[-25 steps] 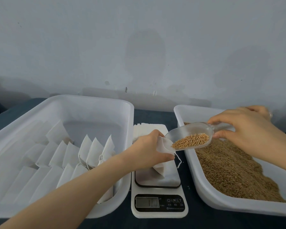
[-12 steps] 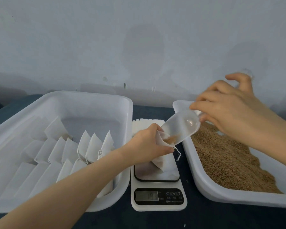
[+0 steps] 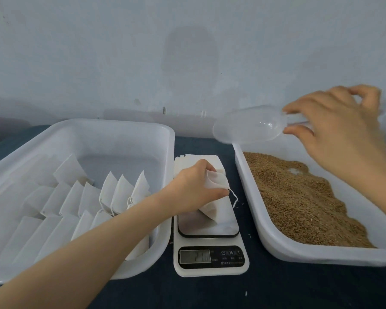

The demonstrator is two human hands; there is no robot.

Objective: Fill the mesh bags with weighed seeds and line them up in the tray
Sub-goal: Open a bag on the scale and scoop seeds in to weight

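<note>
My left hand (image 3: 193,188) pinches the mouth of a white mesh bag (image 3: 214,205) that rests on the plate of a white kitchen scale (image 3: 210,248); a drawstring dangles at the bag's right. My right hand (image 3: 339,130) holds the handle of a clear plastic scoop (image 3: 247,126), empty and raised over the far left corner of the seed tray (image 3: 299,250). Brown seeds (image 3: 299,197) cover that tray's floor. On the left, a white tray (image 3: 143,130) holds several filled white bags (image 3: 120,192) standing in rows.
A stack of flat white bags (image 3: 194,160) lies behind the scale, partly under my left hand. The scale's display is lit but blurred. All stands on a dark blue tabletop (image 3: 276,286) against a pale wall. A few stray seeds lie beside the scale.
The scoop held seeds, tipped them into the bag's mouth, and has now lifted away up and to the right, empty. My left hand kept hold of the bag on the scale.
</note>
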